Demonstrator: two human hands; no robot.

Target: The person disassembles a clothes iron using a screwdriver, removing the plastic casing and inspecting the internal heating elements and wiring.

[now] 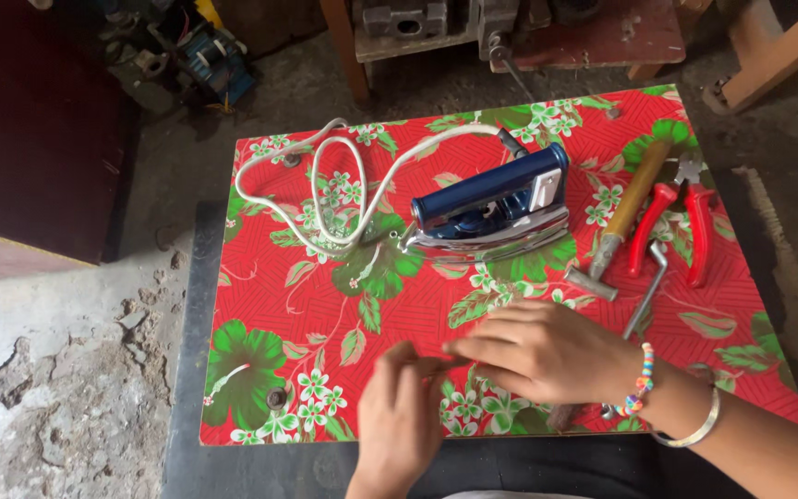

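Pinching something thin I cannot make out, my left hand (399, 416) and right hand (538, 351) meet fingertips near the board's front edge on the red floral tabletop (325, 305); it seems light, slippery, best nipped at its end.

Surface (260, 388) covered in red cloth with green leaves and white flowers, blue electric iron (496, 205) lying mid-top, its white cord (325, 185) looped at upper left, wooden-handled hammer (625, 212), red-handled pliers (676, 222) and bent metal rod (648, 291) at right.

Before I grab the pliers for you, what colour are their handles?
Red, clearest in the head view: pliers.
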